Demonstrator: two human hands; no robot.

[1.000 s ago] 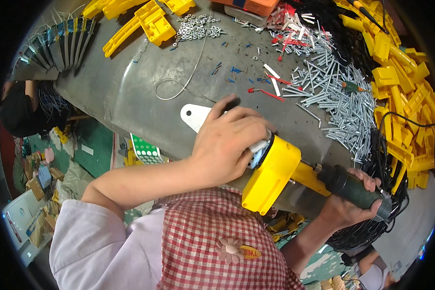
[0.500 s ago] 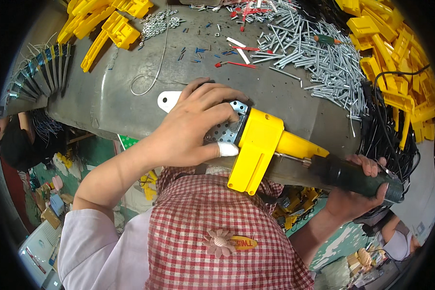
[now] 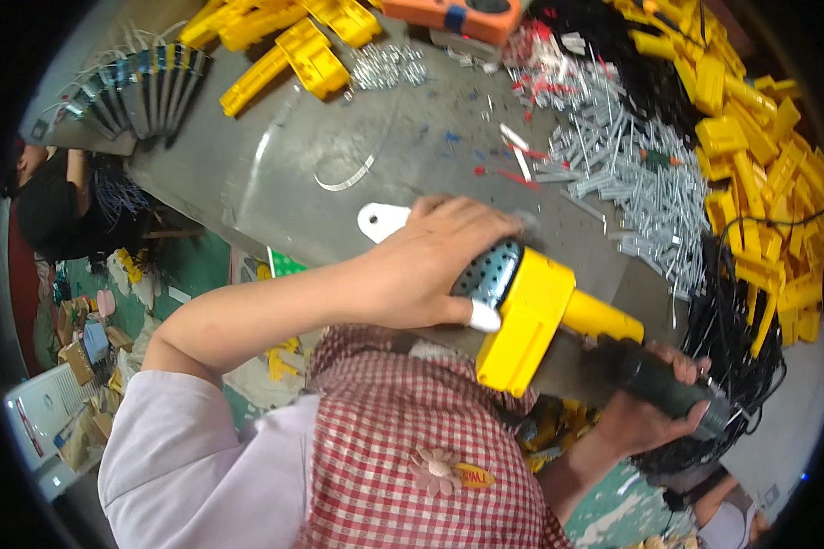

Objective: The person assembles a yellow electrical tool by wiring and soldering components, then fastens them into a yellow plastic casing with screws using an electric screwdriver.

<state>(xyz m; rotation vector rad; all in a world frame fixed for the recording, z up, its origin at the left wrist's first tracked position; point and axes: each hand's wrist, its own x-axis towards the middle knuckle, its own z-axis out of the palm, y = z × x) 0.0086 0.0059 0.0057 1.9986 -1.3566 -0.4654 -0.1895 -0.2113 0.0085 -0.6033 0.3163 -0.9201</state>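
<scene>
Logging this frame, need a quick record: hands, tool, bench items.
left hand: holds perforated metal part, yellow housing at its right
right hand: grips dark power driver
tool contact: too blurred to tell
far side: small metal hardware
right side: long metal screws, yellow parts heap, black cables

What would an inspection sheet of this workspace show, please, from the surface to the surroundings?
Surface: grey worktop, small blue bits scattered on it.
Job's things: yellow housing against perforated casing; dark power tool, tip too blurred to judge.
Clutter: piled silver screws, small nuts, yellow parts.
Hands: left hand holds the perforated casing; right hand grips the dark power tool.
Cables: black cables bunched at right.
Surroundings: green floor, cardboard box, another person at left.
</scene>
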